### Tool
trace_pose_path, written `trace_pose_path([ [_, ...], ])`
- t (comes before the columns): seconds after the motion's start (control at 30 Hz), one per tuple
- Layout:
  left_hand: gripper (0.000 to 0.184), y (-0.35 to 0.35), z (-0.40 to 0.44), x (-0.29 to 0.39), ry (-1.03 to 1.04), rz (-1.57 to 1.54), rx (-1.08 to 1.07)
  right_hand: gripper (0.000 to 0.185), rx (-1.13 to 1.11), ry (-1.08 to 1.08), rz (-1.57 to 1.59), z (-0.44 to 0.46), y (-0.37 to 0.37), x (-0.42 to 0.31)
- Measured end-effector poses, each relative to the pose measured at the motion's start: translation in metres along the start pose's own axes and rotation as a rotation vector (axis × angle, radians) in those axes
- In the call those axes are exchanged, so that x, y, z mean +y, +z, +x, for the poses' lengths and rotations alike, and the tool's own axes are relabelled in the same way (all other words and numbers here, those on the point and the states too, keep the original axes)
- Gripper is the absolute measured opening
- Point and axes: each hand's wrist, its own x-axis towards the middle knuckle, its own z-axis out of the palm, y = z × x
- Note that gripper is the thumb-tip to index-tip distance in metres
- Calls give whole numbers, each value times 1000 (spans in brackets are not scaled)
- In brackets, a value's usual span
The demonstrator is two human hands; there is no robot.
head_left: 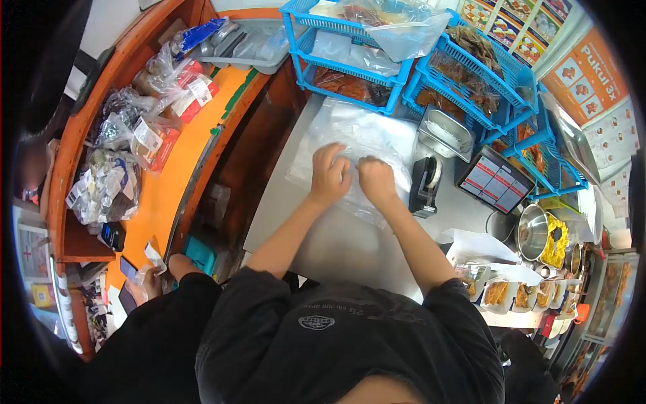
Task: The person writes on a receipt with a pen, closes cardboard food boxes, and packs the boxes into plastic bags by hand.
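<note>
Clear plastic bags (397, 138) lie in a flat stack on the grey metal table (296, 232). Over the stack, my left hand (330, 174) has its fingers curled at the plastic. Close to its right, my right hand (377, 178) is closed, its fingers bent down onto the bags. Whatever thin plastic lies between the fingers is too small to make out. A black tape dispenser (425, 187) stands just right of my right hand. Behind it is a metal tray (445, 135).
Blue stacked baskets (350, 101) with packed food line the back. A tablet (496, 180), a metal bowl (531, 232) and food boxes (498, 293) are at the right. Bagged goods (104, 185) sit on the orange counter (165, 195). Another person's hand (151, 284) holds paper at the lower left.
</note>
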Motion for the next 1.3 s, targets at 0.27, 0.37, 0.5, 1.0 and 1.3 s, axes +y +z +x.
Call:
trace_pose_path([
  [0.27, 74, 43, -17, -4, -332, 113, -299, 31, 9, 76, 459, 28, -31, 9],
  [0.37, 79, 80, -26, -28, -352, 341, -256, 28, 209, 28, 575, 34, -125, -38],
  [0.5, 80, 69, -20, -23, -426, 261, -413, 34, 739, -64, 706, -2, -276, -84],
  [1.0, 46, -126, 82, 197, 264, -835, -1203, 34, 117, 74, 1270, -136, -340, -58],
  [1.3, 40, -67, 29, 276, -814, -2339, -331, 43, 244, 319, 1922, -177, -202, 69],
])
